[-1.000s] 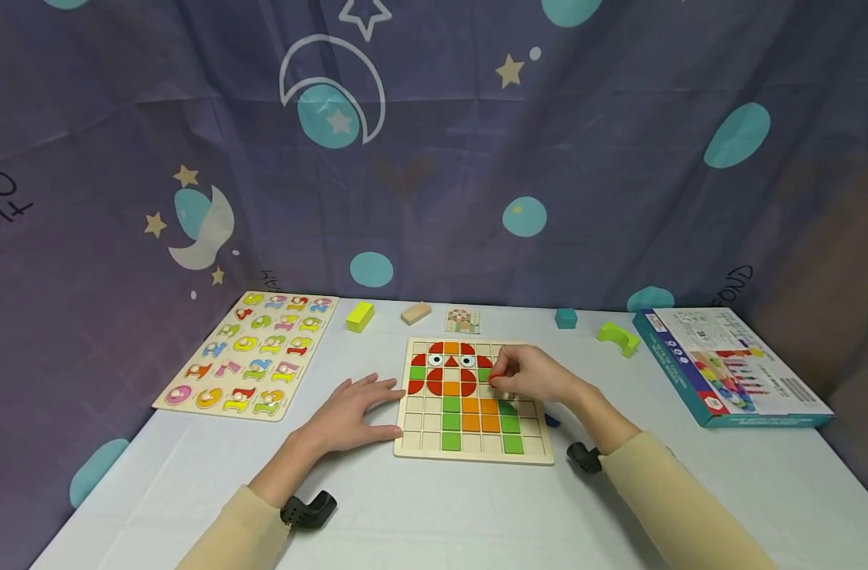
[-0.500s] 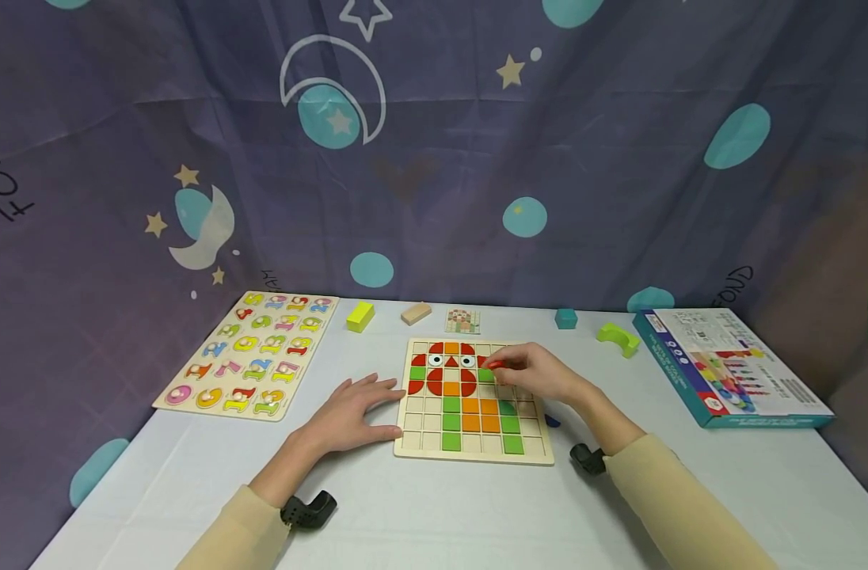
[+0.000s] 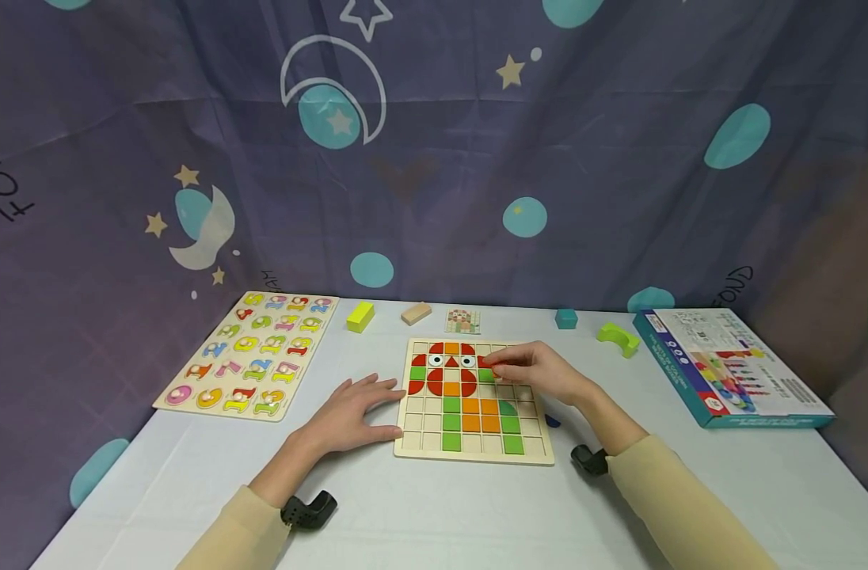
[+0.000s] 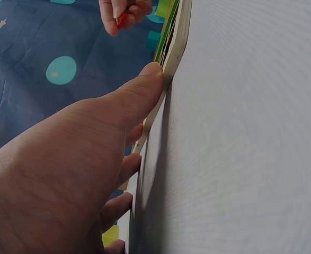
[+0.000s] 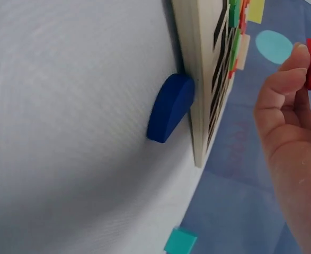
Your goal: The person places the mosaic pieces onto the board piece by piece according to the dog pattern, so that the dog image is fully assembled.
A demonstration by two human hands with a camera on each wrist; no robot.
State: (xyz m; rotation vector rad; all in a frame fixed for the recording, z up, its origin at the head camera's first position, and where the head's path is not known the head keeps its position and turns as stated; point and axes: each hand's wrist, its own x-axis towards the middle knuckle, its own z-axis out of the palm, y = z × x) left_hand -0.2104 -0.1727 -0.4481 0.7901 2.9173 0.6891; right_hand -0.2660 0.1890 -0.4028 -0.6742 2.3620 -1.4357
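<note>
A wooden grid board [image 3: 423, 445] lies on the table, with red, orange and green tiles and two eye tiles set in its squares. Over its upper right part, my right hand [image 3: 537, 372] pinches a small red tile [image 5: 310, 64] between thumb and fingers. In the right wrist view the tile shows edge-on, raised above the board. My left hand [image 3: 352, 412] lies with fingers spread at the board's left edge, its thumb [image 4: 151, 71] touching the side. Beside the right edge rests a dark blue rounded piece [image 5: 171, 108].
A number puzzle board [image 3: 245, 356] lies at the left. Behind the grid board are a yellow block [image 3: 360, 317], a plain wooden block [image 3: 416, 313], a pattern card [image 3: 462, 321] and a teal block [image 3: 565, 318]. A green arch [image 3: 618, 339] and a flat box [image 3: 736, 368] stand right.
My right hand has moved slightly up and left over the board, bringing the red tile near the green tile by the right eye. My left hand has stayed still.
</note>
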